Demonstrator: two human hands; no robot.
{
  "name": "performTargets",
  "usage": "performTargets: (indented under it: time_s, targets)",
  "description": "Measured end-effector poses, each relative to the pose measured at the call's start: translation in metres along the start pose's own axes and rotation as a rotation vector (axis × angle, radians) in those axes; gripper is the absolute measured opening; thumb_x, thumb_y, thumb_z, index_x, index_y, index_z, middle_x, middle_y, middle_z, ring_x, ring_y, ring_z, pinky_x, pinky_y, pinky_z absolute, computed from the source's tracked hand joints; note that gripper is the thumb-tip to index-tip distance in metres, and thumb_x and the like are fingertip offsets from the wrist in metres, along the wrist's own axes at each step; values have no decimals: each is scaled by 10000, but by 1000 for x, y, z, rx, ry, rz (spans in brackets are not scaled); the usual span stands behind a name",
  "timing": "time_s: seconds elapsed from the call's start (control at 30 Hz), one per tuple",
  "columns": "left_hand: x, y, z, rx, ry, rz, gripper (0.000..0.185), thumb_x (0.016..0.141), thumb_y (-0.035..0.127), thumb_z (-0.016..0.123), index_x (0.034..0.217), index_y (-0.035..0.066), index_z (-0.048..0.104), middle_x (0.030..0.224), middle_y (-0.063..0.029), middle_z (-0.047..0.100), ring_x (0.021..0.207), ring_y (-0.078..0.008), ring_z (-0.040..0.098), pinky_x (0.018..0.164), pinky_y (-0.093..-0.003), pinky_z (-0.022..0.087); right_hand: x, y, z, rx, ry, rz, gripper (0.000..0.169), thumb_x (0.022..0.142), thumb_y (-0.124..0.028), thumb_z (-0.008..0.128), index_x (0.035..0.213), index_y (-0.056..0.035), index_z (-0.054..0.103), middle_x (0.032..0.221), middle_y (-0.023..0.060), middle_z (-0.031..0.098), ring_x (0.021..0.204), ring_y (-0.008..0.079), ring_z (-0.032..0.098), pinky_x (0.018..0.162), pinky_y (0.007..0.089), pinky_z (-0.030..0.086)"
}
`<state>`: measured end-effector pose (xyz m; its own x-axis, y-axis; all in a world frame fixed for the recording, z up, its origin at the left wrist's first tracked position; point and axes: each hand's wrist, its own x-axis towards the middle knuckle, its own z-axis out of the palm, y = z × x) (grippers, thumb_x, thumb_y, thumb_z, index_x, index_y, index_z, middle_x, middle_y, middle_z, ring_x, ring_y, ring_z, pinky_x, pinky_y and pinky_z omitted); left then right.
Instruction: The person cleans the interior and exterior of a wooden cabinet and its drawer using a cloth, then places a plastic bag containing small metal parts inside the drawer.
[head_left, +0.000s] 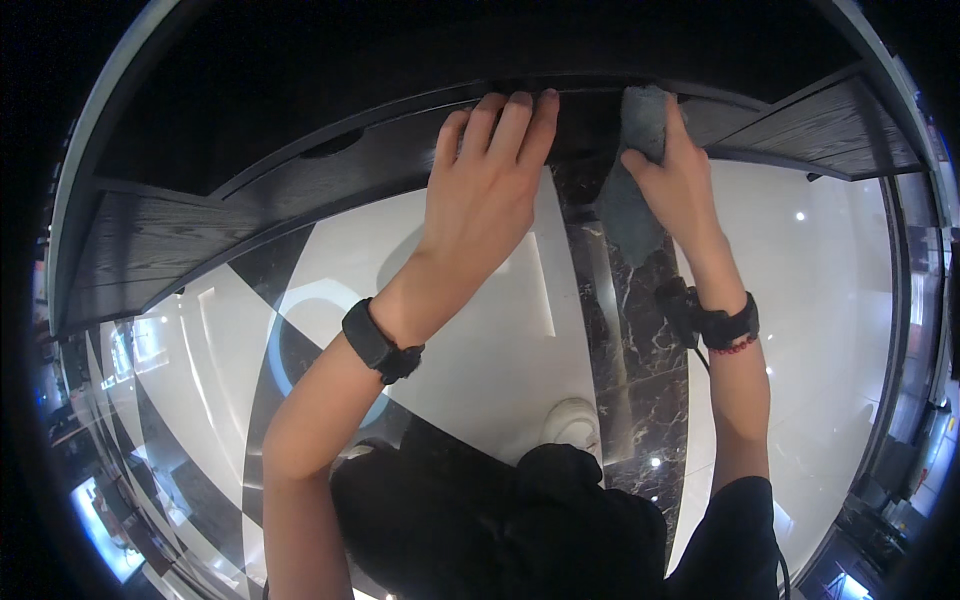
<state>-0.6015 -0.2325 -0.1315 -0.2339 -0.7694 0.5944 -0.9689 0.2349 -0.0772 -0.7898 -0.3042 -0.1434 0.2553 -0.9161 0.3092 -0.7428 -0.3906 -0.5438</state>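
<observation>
My right hand (671, 184) grips a grey cloth (645, 124), with its index finger stretched along the cloth. A long end of the cloth hangs below the hand, over the dark marble floor strip. The cloth's upper end lies against the edge of a black wood-grain furniture front (390, 161). To the left, my left hand (484, 176) rests its fingertips at the upper edge of that same front, fingers slightly apart. Nothing loose shows in the left hand, and its palm and thumb side are partly hidden.
The front has a dark cutout (331, 144) on the left and an angled side panel (821, 127) at right. Below lies a glossy floor of white tile (480, 360) and dark marble (637, 405). A white shoe (571, 420) shows near my body. A cable hangs from my right wrist strap (724, 321).
</observation>
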Motion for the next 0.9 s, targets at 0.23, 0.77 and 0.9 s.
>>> performTargets:
  time_s: [0.23, 0.77, 0.9]
  targets:
    - [1, 3, -4, 33, -75, -2, 621, 689, 8, 599, 1281, 90, 429, 1162, -109, 441, 1054, -268, 456, 894, -374, 388, 8, 2, 1, -68, 32, -36, 631, 690, -152, 644, 1254, -44, 382, 768, 269, 607, 740, 431, 601, 671, 438, 489]
    - [-24, -6, -35, -732, -206, -153, 491, 739, 67, 624, 1204, 34, 470, 1127, -166, 502, 1022, -329, 500, 876, -362, 413, -58, -14, -25, 80, -15, 64, 625, 662, -75, 623, 1239, -136, 391, 816, 231, 622, 732, 418, 599, 646, 420, 497]
    - [-33, -5, -42, -863, -277, -171, 438, 754, 92, 622, 1173, 40, 505, 1046, -168, 561, 965, -321, 548, 854, -363, 432, -81, -20, -63, 235, -165, 139, 667, 646, -54, 546, 1290, -92, 379, 1043, 217, 584, 944, 335, 592, 813, 362, 464]
